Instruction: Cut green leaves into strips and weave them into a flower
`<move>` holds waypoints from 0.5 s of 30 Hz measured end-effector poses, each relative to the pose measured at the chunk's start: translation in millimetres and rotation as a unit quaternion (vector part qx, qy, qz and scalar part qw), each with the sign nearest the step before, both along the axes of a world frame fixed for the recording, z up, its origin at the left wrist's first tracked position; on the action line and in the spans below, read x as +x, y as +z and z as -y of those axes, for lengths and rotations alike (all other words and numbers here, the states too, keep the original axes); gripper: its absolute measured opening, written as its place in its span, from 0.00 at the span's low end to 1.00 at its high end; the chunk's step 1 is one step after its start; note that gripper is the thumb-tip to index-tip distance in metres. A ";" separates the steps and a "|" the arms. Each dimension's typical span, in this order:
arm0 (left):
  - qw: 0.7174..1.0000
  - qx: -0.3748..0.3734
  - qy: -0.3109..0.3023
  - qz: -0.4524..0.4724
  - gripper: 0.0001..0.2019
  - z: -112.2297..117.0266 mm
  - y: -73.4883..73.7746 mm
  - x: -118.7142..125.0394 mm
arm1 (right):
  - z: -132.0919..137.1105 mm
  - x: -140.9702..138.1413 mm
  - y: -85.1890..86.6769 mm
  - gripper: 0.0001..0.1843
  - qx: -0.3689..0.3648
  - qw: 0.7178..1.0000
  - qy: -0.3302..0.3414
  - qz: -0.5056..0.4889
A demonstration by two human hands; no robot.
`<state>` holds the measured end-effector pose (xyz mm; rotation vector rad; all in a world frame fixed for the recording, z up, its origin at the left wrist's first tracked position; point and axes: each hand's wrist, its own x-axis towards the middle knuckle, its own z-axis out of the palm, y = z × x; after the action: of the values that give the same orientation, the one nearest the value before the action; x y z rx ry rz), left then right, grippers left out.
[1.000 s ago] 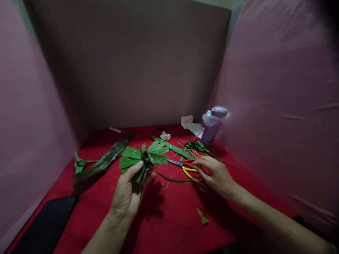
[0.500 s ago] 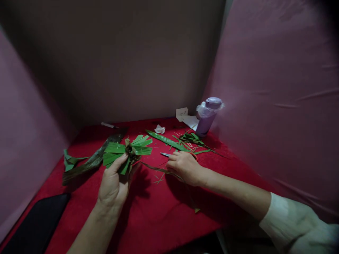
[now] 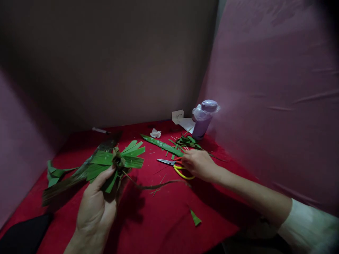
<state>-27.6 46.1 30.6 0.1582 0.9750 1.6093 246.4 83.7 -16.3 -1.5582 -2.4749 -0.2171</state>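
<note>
My left hand point(image 3: 96, 204) is closed around a flower-like bundle of cut green leaf strips point(image 3: 134, 161) with a brown rolled centre, thumb pressed near the middle. From the bundle a thin brown strip point(image 3: 159, 185) trails rightward over the red cloth. My right hand point(image 3: 200, 164) has its fingers closed at the handles of a pair of scissors point(image 3: 182, 173), one loop red and one yellow. The blades point left, lying at or just over the cloth. My fingertips' exact grip is partly hidden behind the knuckles.
A long green leaf point(image 3: 161, 143) lies beyond the scissors, near leaf scraps point(image 3: 188, 141). Behind stand a purple bottle point(image 3: 202, 123) and a white card point(image 3: 177, 115). Crumpled tissue point(image 3: 155, 133), a syringe-like tube point(image 3: 100, 130), a large dark leaf point(image 3: 69, 185) and a black object point(image 3: 25, 234) surround the workspace.
My right hand has shifted right to the scissors' handles, uncovering the scissors and leaving the brown strip trailing loose. My left hand, still holding the bundle, appears lower and further left.
</note>
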 end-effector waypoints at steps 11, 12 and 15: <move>0.993 -0.068 -0.063 -0.067 0.12 -0.3 -16.7 7.1 | 17.2 -3.9 -26.7 0.08 0.013 1.000 -0.019 0.010; 0.993 -0.073 -0.058 -0.071 0.12 -1.6 -17.2 7.5 | 12.5 3.9 -21.9 0.09 0.009 1.000 -0.016 0.009; 0.992 -0.086 -0.050 -0.084 0.12 -4.5 -18.2 9.3 | -8.0 34.3 -7.7 0.12 0.026 0.997 -0.071 0.005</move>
<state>-18.3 50.6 12.5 0.2230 1.2113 1.4298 280.6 91.6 -24.0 -1.7159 -2.3485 -0.3091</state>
